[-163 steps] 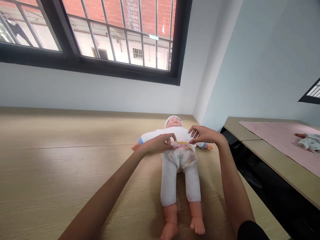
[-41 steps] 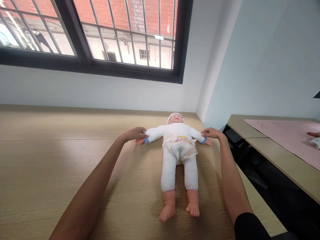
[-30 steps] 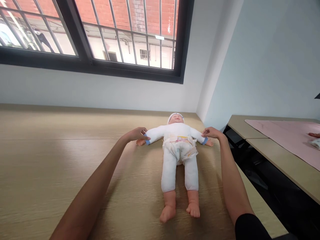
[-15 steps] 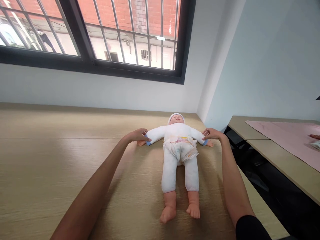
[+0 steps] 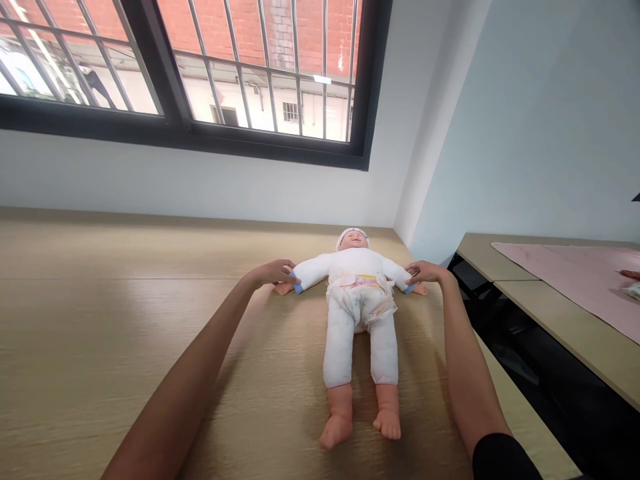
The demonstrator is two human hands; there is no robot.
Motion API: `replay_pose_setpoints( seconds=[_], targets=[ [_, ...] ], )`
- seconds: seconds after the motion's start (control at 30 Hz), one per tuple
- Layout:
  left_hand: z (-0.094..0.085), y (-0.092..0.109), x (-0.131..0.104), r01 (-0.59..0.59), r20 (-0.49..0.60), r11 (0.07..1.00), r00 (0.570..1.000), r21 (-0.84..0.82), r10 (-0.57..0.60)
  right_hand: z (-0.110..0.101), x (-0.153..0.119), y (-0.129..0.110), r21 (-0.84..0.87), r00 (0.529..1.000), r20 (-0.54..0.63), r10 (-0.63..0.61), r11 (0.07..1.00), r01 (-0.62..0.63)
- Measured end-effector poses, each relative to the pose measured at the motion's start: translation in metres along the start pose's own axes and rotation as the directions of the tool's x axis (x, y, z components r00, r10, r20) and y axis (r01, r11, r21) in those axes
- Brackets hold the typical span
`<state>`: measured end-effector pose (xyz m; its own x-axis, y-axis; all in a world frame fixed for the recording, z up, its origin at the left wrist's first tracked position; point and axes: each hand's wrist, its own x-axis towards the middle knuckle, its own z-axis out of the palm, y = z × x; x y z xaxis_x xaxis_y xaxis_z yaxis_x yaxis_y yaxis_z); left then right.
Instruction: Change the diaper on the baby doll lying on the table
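A baby doll [image 5: 354, 261] lies on its back on the wooden table [image 5: 125, 347], head at the far end and feet toward me. Its body is white cloth, with a white cap [image 5: 351, 232] on the head. A white diaper [image 5: 367, 303] with a coloured waistband is wrapped around its hips. Both doll arms stretch out sideways. My left hand [image 5: 274, 272] is closed on the blue-edged cuff of the arm at left. At the other arm, my right hand [image 5: 425, 271] pinches the matching cuff. The doll's small hands show below my fingers.
Behind the table is a white wall with a barred, dark-framed window [image 5: 270, 148]. To the right, past a dark gap, stands a second table [image 5: 550, 303] with a pink mat [image 5: 560, 267]. Another person's fingers [image 5: 631, 273] show at the right edge.
Almost nothing differs. The whole view has shifted slightly, while both hands stay at the doll's cuffs and the doll lies in the same pose.
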<state>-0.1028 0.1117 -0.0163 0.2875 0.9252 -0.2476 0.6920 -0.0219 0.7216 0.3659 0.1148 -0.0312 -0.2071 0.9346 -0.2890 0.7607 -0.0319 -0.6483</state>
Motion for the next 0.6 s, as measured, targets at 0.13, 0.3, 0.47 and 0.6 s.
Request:
replay_pose_setpoints(
  seconds=[0.13, 0.3, 0.47, 0.6],
  targets=[
    [0.003, 0.002, -0.001, -0.039, 0.031, 0.999, 0.999, 0.028, 0.038, 0.003, 0.002, -0.004, -0.083, 1.0, -0.001, 0.012, 0.996, -0.013],
    [0.001, 0.004, -0.007, -0.063, 0.081, 0.995, 0.995, 0.071, 0.057, 0.003, 0.0, -0.006, -0.117, 0.999, -0.03, 0.02, 0.993, -0.023],
    [0.005, 0.014, -0.014, 0.007, 0.047, 0.999, 0.999, 0.045, -0.009, 0.004, 0.0, -0.003, -0.089, 1.0, 0.01, -0.014, 0.996, 0.015],
    [0.013, 0.023, -0.017, 0.038, 0.004, 0.997, 0.999, 0.071, -0.039, 0.011, 0.006, -0.006, -0.075, 0.996, -0.055, -0.07, 0.995, 0.066]
  ],
)
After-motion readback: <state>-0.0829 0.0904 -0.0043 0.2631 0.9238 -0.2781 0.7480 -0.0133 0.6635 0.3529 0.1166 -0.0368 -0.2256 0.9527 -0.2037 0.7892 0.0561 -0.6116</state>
